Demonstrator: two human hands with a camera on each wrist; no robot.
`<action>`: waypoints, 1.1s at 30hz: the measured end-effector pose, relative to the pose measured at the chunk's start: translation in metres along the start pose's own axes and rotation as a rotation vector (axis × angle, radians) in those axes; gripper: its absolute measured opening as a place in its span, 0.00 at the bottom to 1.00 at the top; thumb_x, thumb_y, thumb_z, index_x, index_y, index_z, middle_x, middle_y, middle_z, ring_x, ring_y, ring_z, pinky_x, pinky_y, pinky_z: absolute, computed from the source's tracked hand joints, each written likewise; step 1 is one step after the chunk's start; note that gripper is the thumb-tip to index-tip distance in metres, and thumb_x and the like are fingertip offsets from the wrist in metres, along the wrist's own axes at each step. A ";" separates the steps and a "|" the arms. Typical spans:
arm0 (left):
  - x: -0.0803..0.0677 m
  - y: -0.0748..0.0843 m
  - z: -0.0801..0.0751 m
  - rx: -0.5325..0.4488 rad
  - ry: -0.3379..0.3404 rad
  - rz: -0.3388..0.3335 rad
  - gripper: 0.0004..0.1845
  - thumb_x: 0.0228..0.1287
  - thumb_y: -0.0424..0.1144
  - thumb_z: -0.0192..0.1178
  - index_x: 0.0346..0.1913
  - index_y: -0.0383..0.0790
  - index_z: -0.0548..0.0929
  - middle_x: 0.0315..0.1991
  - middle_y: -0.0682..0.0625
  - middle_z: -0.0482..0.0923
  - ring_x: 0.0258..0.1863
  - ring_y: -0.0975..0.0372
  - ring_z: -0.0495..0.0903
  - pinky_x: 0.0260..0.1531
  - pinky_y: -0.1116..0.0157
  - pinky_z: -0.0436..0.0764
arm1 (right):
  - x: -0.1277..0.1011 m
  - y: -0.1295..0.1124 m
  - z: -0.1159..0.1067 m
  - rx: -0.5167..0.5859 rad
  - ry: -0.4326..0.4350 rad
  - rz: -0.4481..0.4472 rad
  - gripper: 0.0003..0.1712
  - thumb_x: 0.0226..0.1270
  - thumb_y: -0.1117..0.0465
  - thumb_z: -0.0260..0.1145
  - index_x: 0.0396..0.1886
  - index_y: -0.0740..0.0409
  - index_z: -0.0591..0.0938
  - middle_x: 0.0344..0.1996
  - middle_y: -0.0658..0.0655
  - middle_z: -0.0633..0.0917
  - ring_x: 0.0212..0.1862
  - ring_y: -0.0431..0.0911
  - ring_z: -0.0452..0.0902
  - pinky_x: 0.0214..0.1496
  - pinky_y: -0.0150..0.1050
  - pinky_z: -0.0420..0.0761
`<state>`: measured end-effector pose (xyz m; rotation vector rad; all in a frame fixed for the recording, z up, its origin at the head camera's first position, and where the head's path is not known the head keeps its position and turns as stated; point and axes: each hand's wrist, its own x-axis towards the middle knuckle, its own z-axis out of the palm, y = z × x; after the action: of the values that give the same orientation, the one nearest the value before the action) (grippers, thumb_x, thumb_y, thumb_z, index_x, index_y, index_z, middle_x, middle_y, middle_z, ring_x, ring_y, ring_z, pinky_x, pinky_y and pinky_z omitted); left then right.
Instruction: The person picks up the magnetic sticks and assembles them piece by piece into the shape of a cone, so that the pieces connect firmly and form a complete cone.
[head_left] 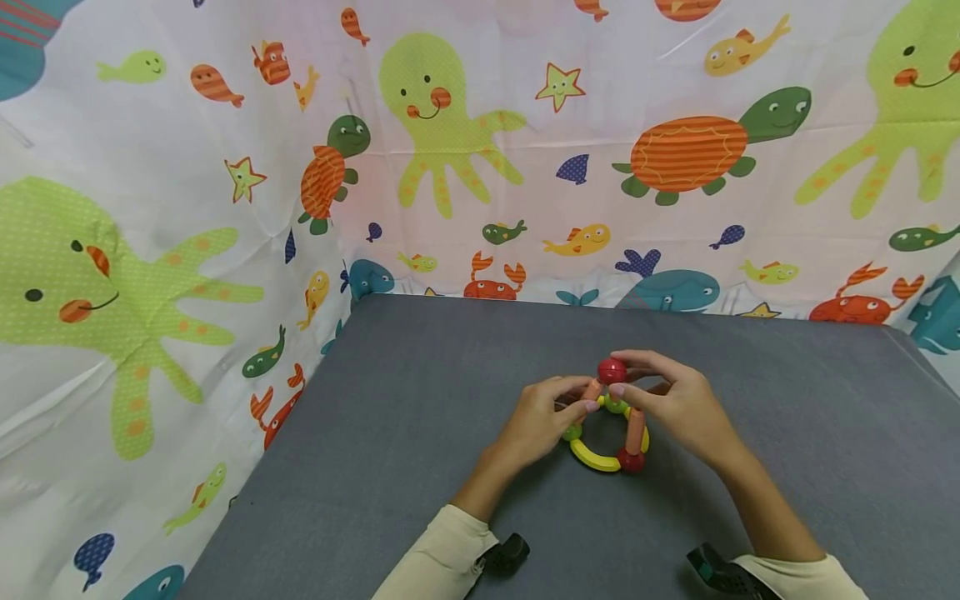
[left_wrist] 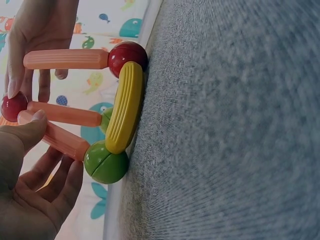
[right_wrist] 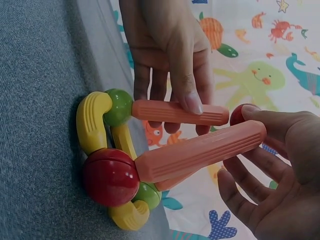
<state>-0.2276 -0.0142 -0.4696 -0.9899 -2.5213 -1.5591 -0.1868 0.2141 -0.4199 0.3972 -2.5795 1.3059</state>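
A ring of curved yellow pieces (head_left: pixel 595 457) lies on the grey table, joined by a lower red ball (right_wrist: pixel 111 177) and green balls (left_wrist: pixel 106 162). Orange rods rise from these balls, one of them the rod (head_left: pixel 635 432) on the lower red ball. My left hand (head_left: pixel 536 421) pinches another orange rod (right_wrist: pixel 180 114), which leans inward from a green ball. Above the ring, my right hand (head_left: pixel 686 408) holds an upper red ball (head_left: pixel 612 370) between thumb and fingers. That ball is at the tip of the left hand's rod; whether they are joined I cannot tell.
The grey tabletop (head_left: pixel 360 467) spreads around the pieces. A white curtain (head_left: pixel 480 242) printed with sea animals hangs behind the table and along its left side. Black wrist devices (head_left: pixel 507 555) sit at both sleeves.
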 end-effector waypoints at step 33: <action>0.000 0.000 -0.002 0.005 0.014 0.001 0.20 0.76 0.45 0.66 0.65 0.43 0.85 0.52 0.49 0.88 0.48 0.68 0.85 0.52 0.71 0.83 | 0.001 0.018 -0.033 0.078 -0.417 0.042 0.18 0.72 0.54 0.73 0.58 0.53 0.88 0.49 0.51 0.89 0.50 0.46 0.82 0.49 0.39 0.83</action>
<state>-0.2283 -0.0153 -0.4682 -0.9753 -2.5137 -1.5533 -0.1913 0.2510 -0.4143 0.6993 -2.8869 1.4754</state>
